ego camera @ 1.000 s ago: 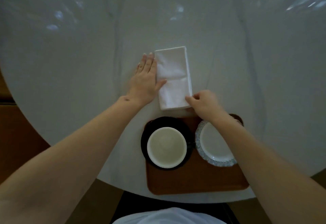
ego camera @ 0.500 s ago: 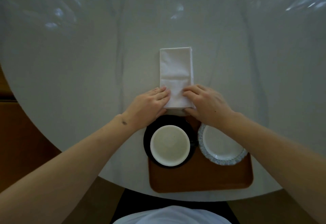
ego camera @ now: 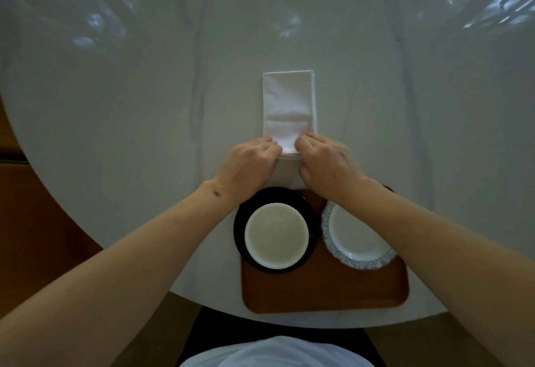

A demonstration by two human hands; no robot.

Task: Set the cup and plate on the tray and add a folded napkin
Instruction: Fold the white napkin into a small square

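A white napkin (ego camera: 288, 106), folded into a long strip, lies on the pale marble table beyond the tray. My left hand (ego camera: 249, 165) and my right hand (ego camera: 327, 165) pinch its near end from either side and lift that end, curling it over. A brown tray (ego camera: 324, 288) sits at the table's near edge. On its left stands a white cup (ego camera: 276, 236) on a black saucer (ego camera: 241, 222). On its right lies a white plate (ego camera: 356, 236) with a blue patterned rim, partly under my right forearm.
The round marble table (ego camera: 144, 106) stretches far beyond the napkin, with window reflections near its far side. A wooden floor (ego camera: 37, 207) shows at the left and below the table edge.
My left hand came off the napkin's left side down to its near end. Both hands now grip that end, and it has lifted off the table.
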